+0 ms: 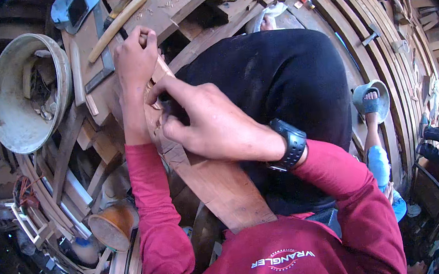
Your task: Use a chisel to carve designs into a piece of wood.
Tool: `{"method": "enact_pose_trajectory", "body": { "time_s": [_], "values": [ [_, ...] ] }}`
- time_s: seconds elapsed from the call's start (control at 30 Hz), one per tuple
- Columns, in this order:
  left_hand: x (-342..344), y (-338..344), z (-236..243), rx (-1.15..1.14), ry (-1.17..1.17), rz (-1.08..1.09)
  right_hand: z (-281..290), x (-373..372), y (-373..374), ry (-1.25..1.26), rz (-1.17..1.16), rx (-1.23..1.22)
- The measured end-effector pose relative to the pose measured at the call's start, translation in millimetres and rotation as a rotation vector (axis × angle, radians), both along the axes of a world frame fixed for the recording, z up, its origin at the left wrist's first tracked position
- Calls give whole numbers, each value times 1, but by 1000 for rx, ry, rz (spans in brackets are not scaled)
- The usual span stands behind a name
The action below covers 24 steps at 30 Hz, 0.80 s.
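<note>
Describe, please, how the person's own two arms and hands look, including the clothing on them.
The left hand and right hand wear no gloves. The left sleeve and right sleeve are plain, deep red and long, ending before the hands. On the right side, a black watch with a dotted strap is worn.

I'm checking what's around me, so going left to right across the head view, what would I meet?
White bucket → blue object → left hand → right hand → black wristwatch → hammer.
</note>
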<state>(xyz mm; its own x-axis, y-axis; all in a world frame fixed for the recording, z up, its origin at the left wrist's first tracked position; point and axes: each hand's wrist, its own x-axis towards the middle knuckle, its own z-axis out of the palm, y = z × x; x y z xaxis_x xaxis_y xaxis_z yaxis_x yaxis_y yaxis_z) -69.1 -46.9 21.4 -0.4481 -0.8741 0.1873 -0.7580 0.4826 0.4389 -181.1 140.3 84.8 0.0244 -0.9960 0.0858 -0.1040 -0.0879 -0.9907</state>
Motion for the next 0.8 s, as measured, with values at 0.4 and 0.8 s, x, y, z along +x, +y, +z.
{"method": "enact_pose_trajectory", "body": {
  "time_s": [0.4, 0.8],
  "values": [
    [0, 3, 0, -28, 25, -18, -13, 12, 10, 71, 112, 35],
    [1, 4, -4, -8, 65, 12, -18, 21, 17, 73, 255, -67]
  ]
}}
